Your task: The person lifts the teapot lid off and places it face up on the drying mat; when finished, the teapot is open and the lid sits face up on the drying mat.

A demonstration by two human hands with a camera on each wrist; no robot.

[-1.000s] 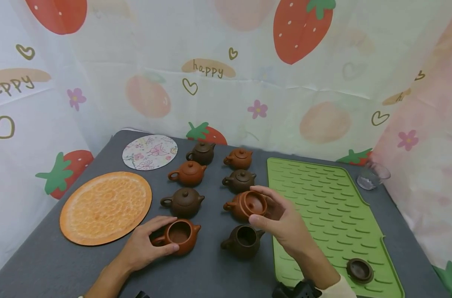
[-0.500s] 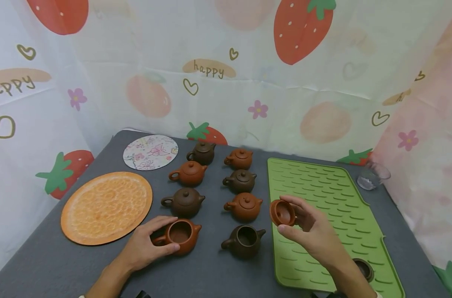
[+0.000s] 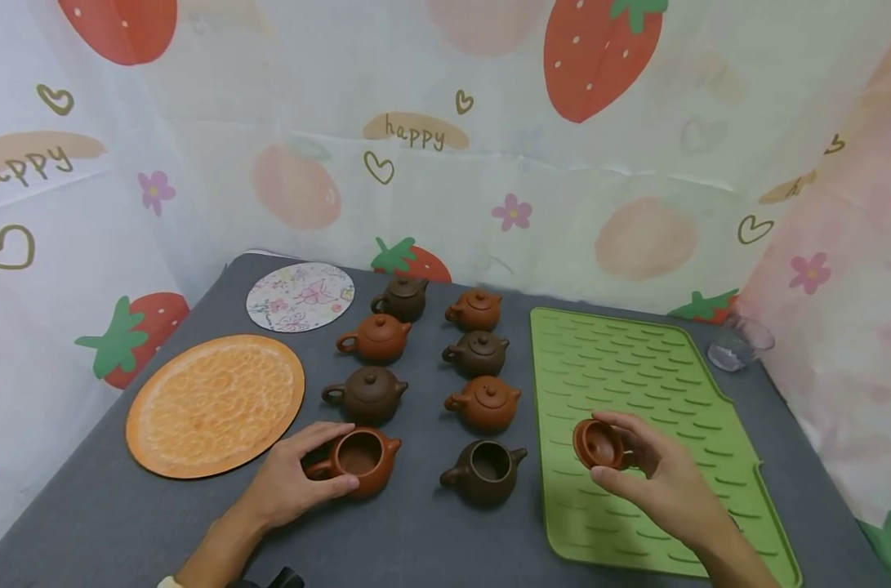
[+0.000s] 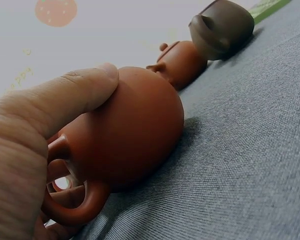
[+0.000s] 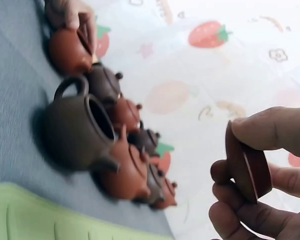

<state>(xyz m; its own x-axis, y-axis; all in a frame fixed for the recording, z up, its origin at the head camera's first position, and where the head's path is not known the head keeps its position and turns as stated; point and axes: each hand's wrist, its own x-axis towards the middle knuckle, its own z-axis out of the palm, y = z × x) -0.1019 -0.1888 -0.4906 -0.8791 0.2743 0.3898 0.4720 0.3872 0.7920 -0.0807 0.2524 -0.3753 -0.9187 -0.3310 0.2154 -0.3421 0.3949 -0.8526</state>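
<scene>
My left hand [image 3: 294, 482] grips a reddish-brown teapot [image 3: 377, 483] without a lid, thumb and fingers on either side of it. It stands upright on the grey cloth, spout to the right. In the left wrist view the thumb lies against the teapot's body [image 4: 135, 120], beside its handle. My right hand [image 3: 661, 482] pinches a reddish-brown teapot lid [image 3: 601, 446] above the green mat, its hollow underside facing the head camera. Between the hands stands a dark brown teapot [image 3: 482, 486], uncovered, its mouth showing. The right forearm hides nearly all of the dark lid on the mat.
Several lidded teapots, reddish and dark brown, stand in two columns behind, the nearest a dark one [image 3: 367, 398] and a reddish one [image 3: 489, 406]. Two round mats, orange [image 3: 213, 404] and floral [image 3: 298, 296], lie left. The green mat [image 3: 621, 359] lies right, beside a clear glass cup [image 3: 735, 347].
My right hand has carried the reddish lid right, from in front of a lidded reddish teapot to over the green mat, its forearm now covering the dark lid. The left hand keeps its hold.
</scene>
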